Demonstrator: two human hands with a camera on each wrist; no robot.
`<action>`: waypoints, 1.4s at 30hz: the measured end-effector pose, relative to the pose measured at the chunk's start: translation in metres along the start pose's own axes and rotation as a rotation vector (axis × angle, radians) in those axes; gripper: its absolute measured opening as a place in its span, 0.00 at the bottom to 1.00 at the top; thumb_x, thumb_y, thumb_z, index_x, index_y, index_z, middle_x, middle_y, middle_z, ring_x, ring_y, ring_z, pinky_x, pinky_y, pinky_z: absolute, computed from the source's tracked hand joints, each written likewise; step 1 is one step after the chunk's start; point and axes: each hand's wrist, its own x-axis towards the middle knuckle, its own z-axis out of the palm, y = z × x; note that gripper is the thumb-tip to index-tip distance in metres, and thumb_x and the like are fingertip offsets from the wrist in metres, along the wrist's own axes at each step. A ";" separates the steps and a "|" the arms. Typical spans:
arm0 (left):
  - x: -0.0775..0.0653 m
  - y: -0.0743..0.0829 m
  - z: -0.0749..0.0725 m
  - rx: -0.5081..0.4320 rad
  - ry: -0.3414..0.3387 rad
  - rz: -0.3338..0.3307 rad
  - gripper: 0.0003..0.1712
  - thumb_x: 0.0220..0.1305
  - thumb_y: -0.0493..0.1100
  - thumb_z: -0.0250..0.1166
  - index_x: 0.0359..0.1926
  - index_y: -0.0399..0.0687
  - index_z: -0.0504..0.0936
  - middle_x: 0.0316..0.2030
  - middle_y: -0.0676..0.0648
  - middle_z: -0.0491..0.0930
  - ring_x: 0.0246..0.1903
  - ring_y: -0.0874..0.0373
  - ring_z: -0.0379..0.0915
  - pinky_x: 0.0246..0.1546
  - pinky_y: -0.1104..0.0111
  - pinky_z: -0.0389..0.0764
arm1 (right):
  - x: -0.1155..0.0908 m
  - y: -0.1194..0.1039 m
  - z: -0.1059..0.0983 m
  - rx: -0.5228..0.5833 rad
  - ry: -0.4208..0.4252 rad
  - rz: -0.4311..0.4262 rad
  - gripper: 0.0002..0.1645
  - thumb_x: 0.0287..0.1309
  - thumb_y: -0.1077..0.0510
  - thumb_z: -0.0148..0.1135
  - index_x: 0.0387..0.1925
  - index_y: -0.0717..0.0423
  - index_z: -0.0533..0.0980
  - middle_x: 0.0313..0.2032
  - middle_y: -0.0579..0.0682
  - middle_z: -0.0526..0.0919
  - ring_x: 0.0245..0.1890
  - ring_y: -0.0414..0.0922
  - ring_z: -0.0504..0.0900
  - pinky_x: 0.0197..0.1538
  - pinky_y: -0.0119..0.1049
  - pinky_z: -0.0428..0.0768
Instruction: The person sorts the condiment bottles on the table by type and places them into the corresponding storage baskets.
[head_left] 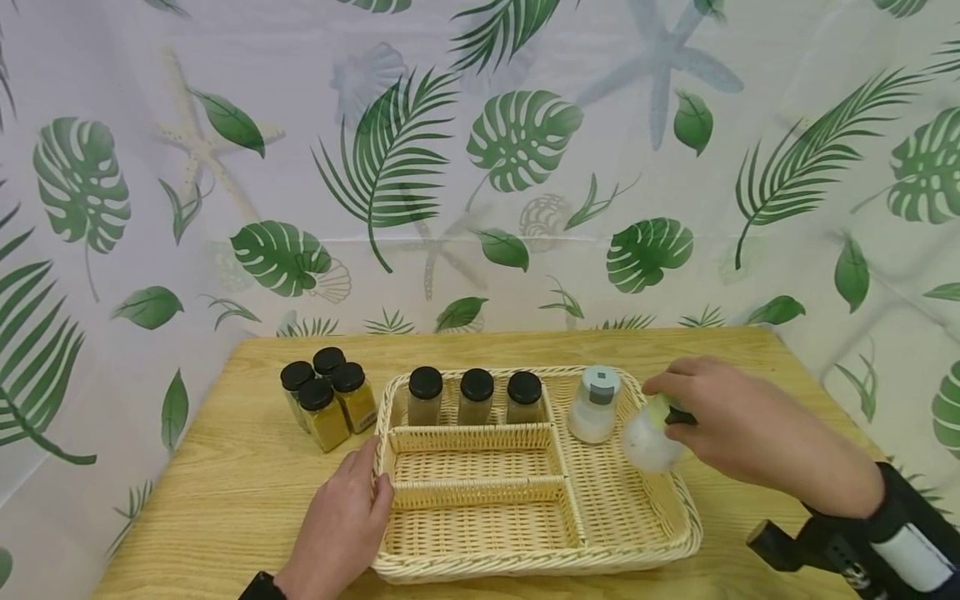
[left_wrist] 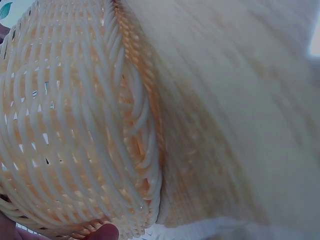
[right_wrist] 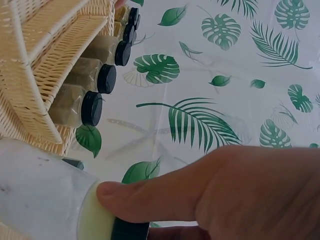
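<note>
1. One clear, rounded jar with whitish contents (head_left: 649,443), fitted with a pale green collar (right_wrist: 96,217) and a dark cap (right_wrist: 129,229), is located at the right side of the basket; it leans, cap towards the upper right in the head view
2. Right hand (head_left: 731,414): grasping the jar by its cap end; the thumb bears on the collar in the right wrist view
3. Left hand (head_left: 341,517): grasping the left rim of the rectangular, cream-coloured woven basket (head_left: 525,567), thumb over the edge
4. The basket rests on a light wood-grain counter (head_left: 202,508); woven dividers (head_left: 480,482) form three compartments on the left and one long compartment on the right
5. Three clear jars with black lids and greyish-brown contents (head_left: 476,408) stand side by side in the rear left compartment
6. One clear shaker with a pale grey-blue top (head_left: 593,415) stands at the rear of the long compartment, just beside the grasped jar; whether that jar touches the basket cannot be told
7. Four jars with black lids, the front ones holding yellow contents (head_left: 328,427), stand grouped on the counter, left of the basket
8. Behind the counter hangs a white cloth with green leaf prints (head_left: 420,42)
</note>
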 end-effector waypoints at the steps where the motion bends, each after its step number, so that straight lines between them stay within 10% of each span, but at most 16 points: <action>1: 0.000 0.000 0.000 0.001 0.002 0.002 0.29 0.73 0.43 0.55 0.69 0.32 0.68 0.53 0.37 0.80 0.42 0.51 0.82 0.44 0.54 0.84 | 0.001 -0.001 0.001 0.001 -0.005 0.000 0.26 0.50 0.60 0.77 0.53 0.52 0.82 0.48 0.52 0.83 0.46 0.52 0.83 0.39 0.46 0.82; 21: 0.000 0.001 0.000 -0.005 -0.016 -0.010 0.29 0.73 0.43 0.55 0.70 0.32 0.67 0.55 0.38 0.80 0.44 0.52 0.82 0.45 0.54 0.84 | 0.014 -0.022 0.033 0.019 -0.134 -0.041 0.23 0.50 0.63 0.76 0.50 0.52 0.83 0.48 0.51 0.83 0.47 0.50 0.81 0.38 0.40 0.81; 42: 0.001 0.000 -0.001 -0.007 -0.023 -0.018 0.29 0.73 0.43 0.54 0.70 0.33 0.67 0.55 0.38 0.79 0.47 0.50 0.82 0.47 0.53 0.83 | 0.018 -0.033 0.055 -0.036 -0.088 -0.106 0.22 0.49 0.62 0.77 0.49 0.48 0.83 0.43 0.47 0.82 0.40 0.45 0.77 0.32 0.34 0.74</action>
